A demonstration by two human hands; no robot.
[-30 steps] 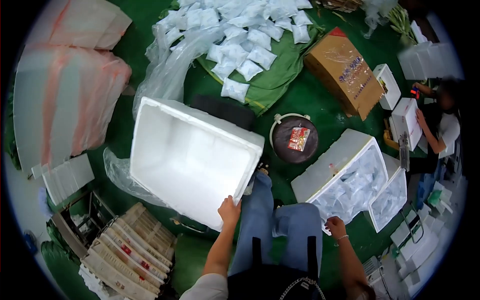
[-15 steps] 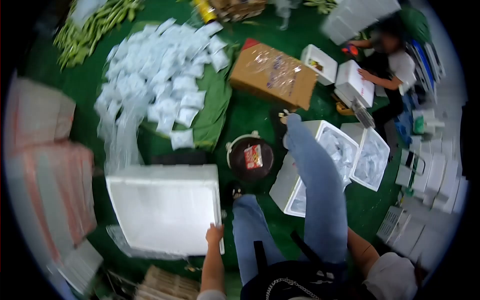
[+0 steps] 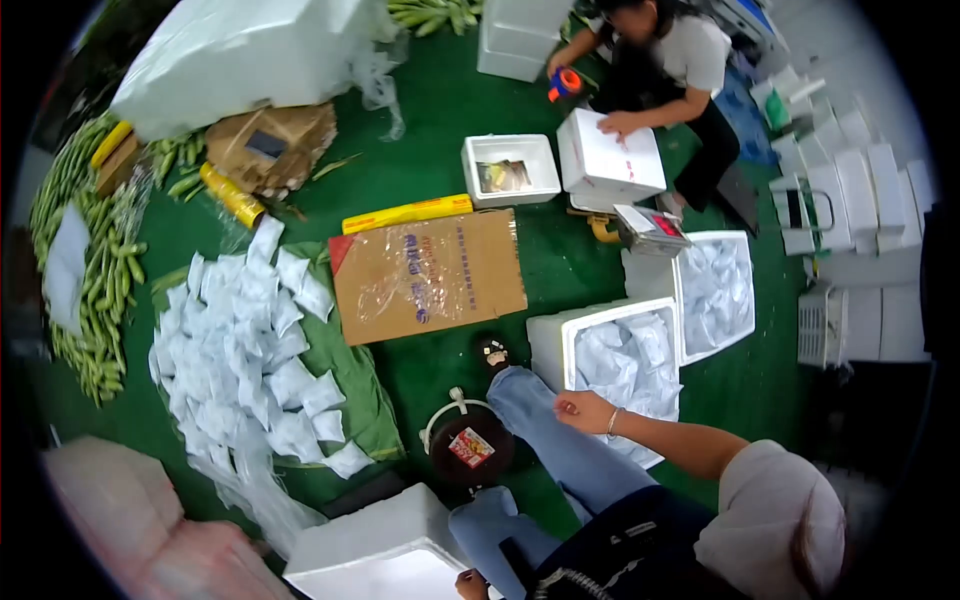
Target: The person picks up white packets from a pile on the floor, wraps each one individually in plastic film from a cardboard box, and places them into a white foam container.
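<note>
At the bottom of the view, my left hand (image 3: pixel 470 584) is closed on the edge of a white foam box (image 3: pixel 385 535) standing beside my left leg. My right hand (image 3: pixel 585 411) hovers over my right thigh with its fingers curled in, and nothing shows in it. Just beyond that hand stands a foam box (image 3: pixel 552 352) filled with clear-white ice packs (image 3: pixel 625 360). Another packed foam box (image 3: pixel 745 290) sits behind it. Between my feet is a dark round stool (image 3: pixel 450 420) with a red packet (image 3: pixel 470 447) on top.
White packs (image 3: pixel 235 370) are heaped on a green sheet (image 3: pixel 365 410) at left. A flat cardboard box (image 3: pixel 430 275) lies ahead, with a yellow roll box (image 3: pixel 405 213) behind it. A co-worker (image 3: pixel 690 60) holds a tape dispenser (image 3: pixel 565 82) beside a closed foam box (image 3: pixel 610 160). Green vegetables (image 3: pixel 100 320) lie far left.
My view has turned, bringing the co-worker nearer the middle. My right hand has come into view over my thigh. My left hand stays on the foam box, now lower in view.
</note>
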